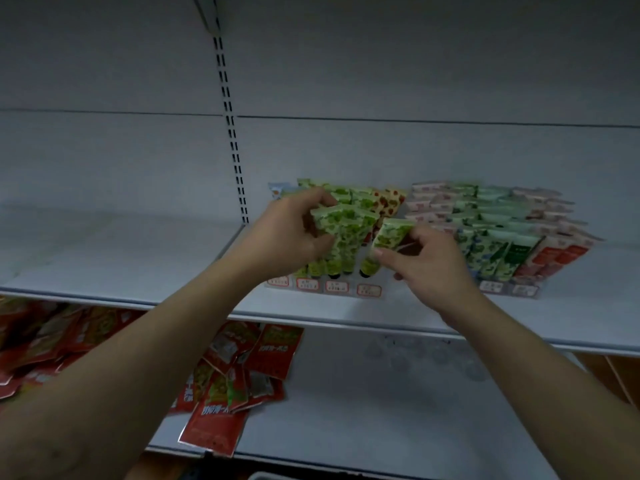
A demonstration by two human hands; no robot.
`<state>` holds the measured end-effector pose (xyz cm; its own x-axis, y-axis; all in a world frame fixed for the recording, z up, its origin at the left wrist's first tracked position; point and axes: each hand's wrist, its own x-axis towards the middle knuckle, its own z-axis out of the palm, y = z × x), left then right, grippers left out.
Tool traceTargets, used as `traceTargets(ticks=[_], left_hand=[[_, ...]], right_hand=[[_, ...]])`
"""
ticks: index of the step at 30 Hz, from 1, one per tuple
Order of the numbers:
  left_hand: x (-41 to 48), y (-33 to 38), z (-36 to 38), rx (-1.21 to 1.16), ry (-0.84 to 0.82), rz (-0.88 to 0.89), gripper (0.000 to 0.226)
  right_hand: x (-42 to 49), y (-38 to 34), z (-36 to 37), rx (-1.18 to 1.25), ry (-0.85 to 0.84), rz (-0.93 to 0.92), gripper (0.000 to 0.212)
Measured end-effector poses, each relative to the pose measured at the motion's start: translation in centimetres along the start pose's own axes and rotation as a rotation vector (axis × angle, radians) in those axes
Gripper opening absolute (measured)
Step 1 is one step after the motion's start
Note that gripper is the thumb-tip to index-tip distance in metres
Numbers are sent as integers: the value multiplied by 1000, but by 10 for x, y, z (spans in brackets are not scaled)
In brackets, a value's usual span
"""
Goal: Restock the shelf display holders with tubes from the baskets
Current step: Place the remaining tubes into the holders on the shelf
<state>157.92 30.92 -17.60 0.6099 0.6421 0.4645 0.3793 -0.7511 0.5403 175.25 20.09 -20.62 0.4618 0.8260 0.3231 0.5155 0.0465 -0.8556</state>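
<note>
Red snack packets (239, 372) heaped loose on lower shelf (381, 410), slotted upright (231, 133) on grey back panel (415, 64), red-bordered price labels (336, 286).

Painted metal shelving, glossy plastic tubes and foil-like sachets.

The shelf (114, 258) at nine o'clock looks like smooth, matt, pale painted metal, and the slotted upright (231, 133) toward twelve o'clock has the same dull painted finish. The green-printed tubes (341, 233) held in the left hand (287, 233) near the centre look like soft plastic with a slight sheen; the single tube (388, 244) pinched by the right hand (429, 261) has the same look. The display holder (360, 289) below them appears to be clear, smooth plastic with paper-like labels. Red sachets (242, 372) at seven o'clock look glossy and crinkled. Wood-toned surface (620, 375) at four o'clock.
</note>
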Motion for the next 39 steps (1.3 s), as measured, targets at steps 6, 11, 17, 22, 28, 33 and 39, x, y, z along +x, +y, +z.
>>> traceTargets(ticks=[6,11,17,22,28,33,39], left_hand=[[27,-12,11,316,10,266,31],[37,-24,21,342,-29,284,35],[36,-34,28,441,-15,419,27],[39,-37,29,441,-5,441,27],[47,-35,27,396,-54,383,25],[49,-33,27,406,-81,418,32],[45,-34,30,442,10,426,35]], right_hand=[[27,2,2,-205,3,-177,15],[35,17,17,-218,-40,-206,24],[38,22,26,-351,-51,-295,25],[42,22,27,-462,-8,-349,17],[46,18,31,-472,-52,-307,13],[51,19,33,-532,-85,-283,15],[46,19,39,-677,-69,-366,15]])
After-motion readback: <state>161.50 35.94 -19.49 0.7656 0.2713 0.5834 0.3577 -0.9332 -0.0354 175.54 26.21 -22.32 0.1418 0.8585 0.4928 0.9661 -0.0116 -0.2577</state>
